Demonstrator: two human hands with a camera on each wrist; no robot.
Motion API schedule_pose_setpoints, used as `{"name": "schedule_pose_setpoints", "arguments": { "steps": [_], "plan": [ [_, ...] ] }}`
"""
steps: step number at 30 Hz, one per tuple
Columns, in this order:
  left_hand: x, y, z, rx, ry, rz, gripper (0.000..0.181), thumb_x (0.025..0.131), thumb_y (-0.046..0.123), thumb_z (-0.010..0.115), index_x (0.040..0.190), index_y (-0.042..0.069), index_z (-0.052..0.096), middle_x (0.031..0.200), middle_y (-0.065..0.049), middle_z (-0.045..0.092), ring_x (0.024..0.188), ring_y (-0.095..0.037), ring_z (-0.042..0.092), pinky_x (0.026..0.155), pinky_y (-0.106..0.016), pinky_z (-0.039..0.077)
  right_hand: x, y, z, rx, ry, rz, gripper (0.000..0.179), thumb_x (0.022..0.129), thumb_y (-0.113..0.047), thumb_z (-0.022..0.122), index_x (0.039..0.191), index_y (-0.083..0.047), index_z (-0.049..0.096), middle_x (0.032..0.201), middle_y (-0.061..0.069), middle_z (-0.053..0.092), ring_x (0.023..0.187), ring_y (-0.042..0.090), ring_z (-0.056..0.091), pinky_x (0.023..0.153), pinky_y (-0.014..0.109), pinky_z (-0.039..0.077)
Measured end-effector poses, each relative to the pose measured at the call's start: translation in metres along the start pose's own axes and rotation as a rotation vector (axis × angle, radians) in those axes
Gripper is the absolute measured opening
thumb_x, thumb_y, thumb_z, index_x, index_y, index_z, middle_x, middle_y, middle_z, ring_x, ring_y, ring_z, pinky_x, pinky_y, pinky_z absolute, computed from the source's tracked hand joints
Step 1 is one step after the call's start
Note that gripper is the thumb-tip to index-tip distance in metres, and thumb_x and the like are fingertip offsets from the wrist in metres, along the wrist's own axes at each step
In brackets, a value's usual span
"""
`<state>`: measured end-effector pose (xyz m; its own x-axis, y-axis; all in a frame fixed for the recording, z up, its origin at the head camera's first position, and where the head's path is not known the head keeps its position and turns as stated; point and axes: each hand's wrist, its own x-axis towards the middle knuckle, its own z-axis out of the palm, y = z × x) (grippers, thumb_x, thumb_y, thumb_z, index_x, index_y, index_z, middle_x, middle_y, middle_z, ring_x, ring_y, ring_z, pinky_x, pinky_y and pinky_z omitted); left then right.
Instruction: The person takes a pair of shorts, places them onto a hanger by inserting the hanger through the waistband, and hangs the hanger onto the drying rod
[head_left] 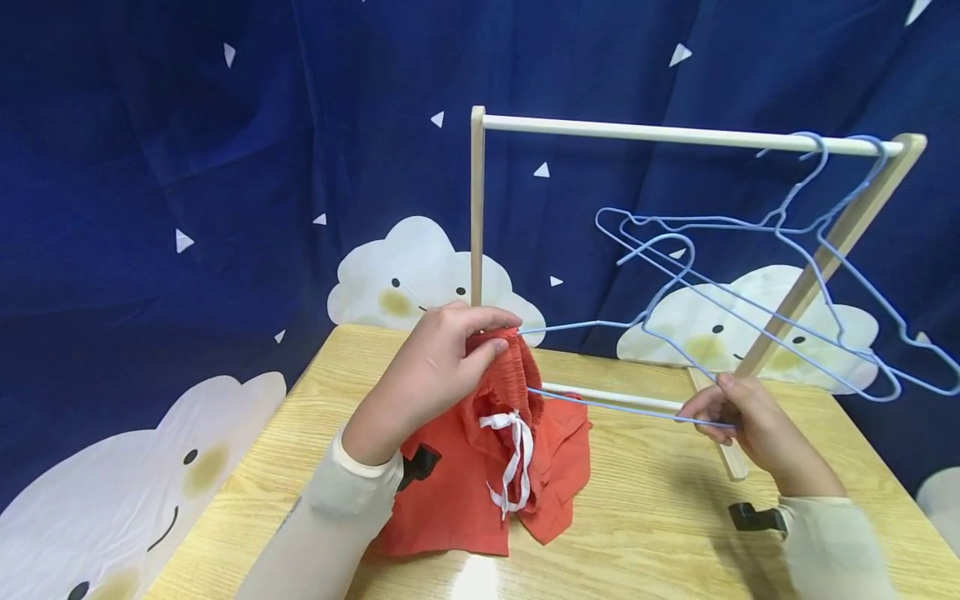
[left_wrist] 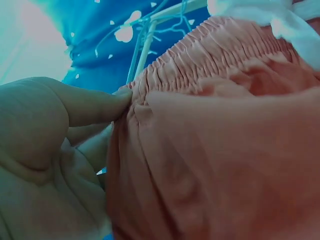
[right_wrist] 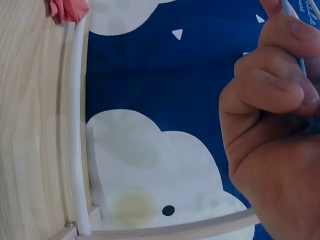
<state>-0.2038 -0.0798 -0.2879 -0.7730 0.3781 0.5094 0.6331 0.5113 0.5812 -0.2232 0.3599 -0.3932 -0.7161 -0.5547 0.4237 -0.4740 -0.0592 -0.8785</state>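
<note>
Red shorts (head_left: 457, 500) with a gathered waistband (left_wrist: 170, 70) and a tied white drawstring (head_left: 517, 450) hang partly over the table. My left hand (head_left: 442, 354) pinches the waistband at its upper edge, thumb on the near side; the left wrist view shows this pinch up close. A blue wire hanger (head_left: 630, 407) is held tilted, its left end inside the waistband and hidden by the cloth. Its hook points up. At the hanger's right corner, my right hand (head_left: 757, 425) grips the wire; in the right wrist view the fingers (right_wrist: 265, 95) are curled round it.
Behind the hands stands a wooden rack with a white top rail (head_left: 637, 131) and a white lower bar (right_wrist: 76, 125). Two more blue hangers (head_left: 780, 221) hang at its right end, close above my right hand. A dark blue curtain (head_left: 187, 125) with clouds backs the wooden table (head_left: 637, 508).
</note>
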Motion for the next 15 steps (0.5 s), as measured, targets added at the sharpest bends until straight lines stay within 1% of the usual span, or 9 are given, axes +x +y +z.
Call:
{"name": "schedule_pose_setpoints", "arguments": {
  "steps": [5, 7, 10, 12, 15],
  "plan": [
    [0.001, 0.001, 0.004, 0.015, -0.012, 0.034, 0.028, 0.1, 0.007, 0.077, 0.127, 0.016, 0.082, 0.114, 0.001, 0.079, 0.098, -0.016, 0.064, 0.084, -0.03, 0.06, 0.006, -0.001, 0.009, -0.042, -0.005, 0.062, 0.07, 0.118, -0.014, 0.015, 0.103, -0.007, 0.084, 0.063, 0.014, 0.055, 0.049, 0.032, 0.031, 0.037, 0.037, 0.029],
    [0.001, 0.001, 0.006, 0.026, -0.005, 0.039, 0.028, 0.1, 0.007, 0.077, 0.126, 0.016, 0.082, 0.112, 0.002, 0.079, 0.096, -0.015, 0.063, 0.082, -0.03, 0.059, 0.008, -0.001, 0.013, -0.046, 0.002, 0.076, 0.07, 0.118, -0.015, 0.016, 0.102, -0.008, 0.084, 0.062, 0.012, 0.057, 0.049, 0.032, 0.031, 0.037, 0.038, 0.028],
    [0.002, 0.001, 0.008, 0.038, 0.007, 0.055, 0.028, 0.099, 0.007, 0.078, 0.125, 0.017, 0.083, 0.11, 0.003, 0.08, 0.094, -0.015, 0.064, 0.082, -0.031, 0.058, 0.011, -0.001, 0.018, -0.033, 0.0, 0.071, 0.07, 0.118, -0.014, 0.016, 0.103, -0.007, 0.084, 0.064, 0.01, 0.059, 0.049, 0.033, 0.03, 0.038, 0.041, 0.025],
    [0.002, 0.001, 0.009, 0.032, 0.0, 0.071, 0.028, 0.1, 0.006, 0.077, 0.124, 0.018, 0.083, 0.112, 0.004, 0.081, 0.097, -0.014, 0.066, 0.086, -0.031, 0.059, 0.013, -0.001, 0.021, -0.023, -0.007, 0.081, 0.069, 0.118, -0.014, 0.016, 0.104, -0.007, 0.084, 0.064, 0.01, 0.06, 0.049, 0.033, 0.03, 0.039, 0.044, 0.023],
    [0.002, 0.001, 0.011, 0.02, -0.011, 0.088, 0.028, 0.1, 0.006, 0.076, 0.125, 0.017, 0.083, 0.116, 0.004, 0.081, 0.104, -0.012, 0.07, 0.092, -0.031, 0.061, 0.015, -0.001, 0.025, -0.025, -0.022, 0.094, 0.069, 0.118, -0.013, 0.015, 0.105, -0.006, 0.083, 0.063, 0.013, 0.057, 0.05, 0.034, 0.03, 0.04, 0.045, 0.023]
  ]
}}
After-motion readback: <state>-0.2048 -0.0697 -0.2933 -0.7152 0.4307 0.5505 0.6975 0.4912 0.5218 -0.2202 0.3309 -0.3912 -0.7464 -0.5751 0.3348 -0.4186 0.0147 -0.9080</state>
